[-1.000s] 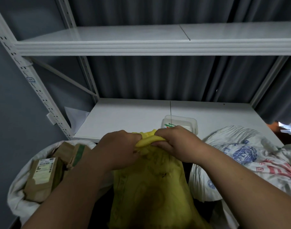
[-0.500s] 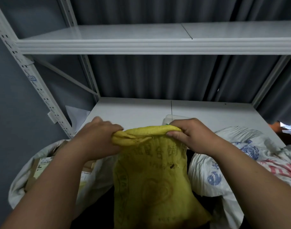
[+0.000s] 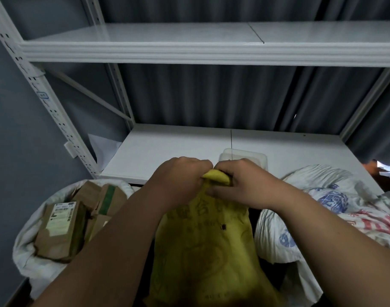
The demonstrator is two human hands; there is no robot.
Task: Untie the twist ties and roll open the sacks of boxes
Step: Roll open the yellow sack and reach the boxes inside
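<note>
Yellow woven sack (image 3: 202, 247) upright between a rolled-open white sack (image 3: 27, 258) and a closed one (image 3: 318, 209), bunched neck topmost, pinched from either side by left hand (image 3: 180, 180) and right hand (image 3: 245, 185), equally near.

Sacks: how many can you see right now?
3. The white sack on the left is open, with boxes showing; the yellow sack is in the middle, gripped at its top by both hands; the printed white sack is on the right. Others may lie out of frame.
</note>
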